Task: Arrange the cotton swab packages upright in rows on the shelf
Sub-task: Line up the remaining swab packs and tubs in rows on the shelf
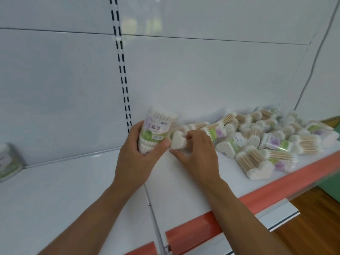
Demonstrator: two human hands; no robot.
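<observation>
My left hand grips a cotton swab package with a purple and green label, held upright just above the white shelf near the back wall. My right hand closes on a second package that lies on its side, its white swab tips facing left and touching my left thumb. A loose heap of several more packages lies on the shelf's right part. One package stands upright at the far left against the back panel.
The shelf has a red price strip along its front edge and a seam between two shelf boards. A slotted upright runs up the white back panel. Wooden floor shows at the lower right.
</observation>
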